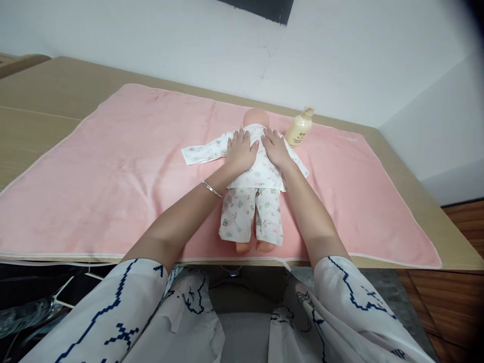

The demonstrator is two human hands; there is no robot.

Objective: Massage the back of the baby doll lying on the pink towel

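A baby doll (260, 171) in white printed pyjamas lies face down on a pink blanket (113, 166), its bald head pointing away from me and its feet toward the table's near edge. My left hand (242, 151) rests flat on the left side of the doll's upper back, fingers extended. On the right side of the back, my right hand (276, 147) also lies flat with its fingers stretched out. Neither hand grips anything. Just beyond my right hand stands a pale yellow pump bottle (299, 128), leaning slightly to the right in view.
Beneath the blanket is a wooden table (45, 96), pushed up to a white wall (170, 45). A dark panel (264, 9) shows on the wall above. Wooden drawers or boards (449, 302) stand at the lower right.
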